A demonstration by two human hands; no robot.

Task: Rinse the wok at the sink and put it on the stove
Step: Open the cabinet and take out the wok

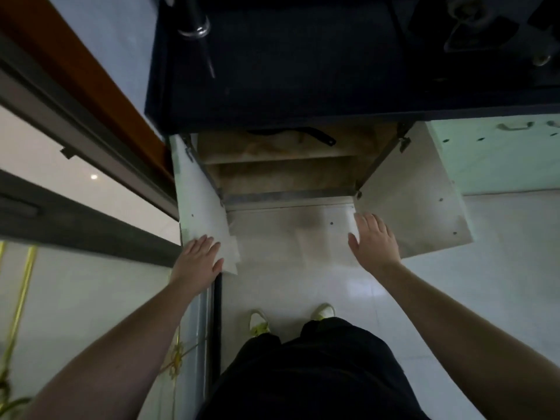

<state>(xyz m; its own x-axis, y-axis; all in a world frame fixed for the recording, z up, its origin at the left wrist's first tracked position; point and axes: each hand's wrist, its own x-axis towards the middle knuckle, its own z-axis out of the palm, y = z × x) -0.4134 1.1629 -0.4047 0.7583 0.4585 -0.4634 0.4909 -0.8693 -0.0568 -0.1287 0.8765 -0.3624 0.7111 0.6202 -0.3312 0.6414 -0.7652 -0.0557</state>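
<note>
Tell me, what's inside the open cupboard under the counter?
Inside the cupboard there are bare brownish shelves and, at the back, a dark handle, maybe the wok's. The counter covers the rest. The left hand and right hand are on its doors.

The scene is dim and cool-toned overall. The dark tabletop (pixel 303 95) at the top is nearly black, its details lost in shadow. The open cabinet (pixel 281 174) beneath is murky and brownish inside. The pale floor tiles (pixel 348 286) carry a soft white glare, and a small bright light spot reflects on the glass panel (pixel 94 176) at left. The wide-angle lens bends straight edges strongly toward the borders. The picture is soft throughout, with slight blur on the left cabinet door (pixel 203 225).
</note>
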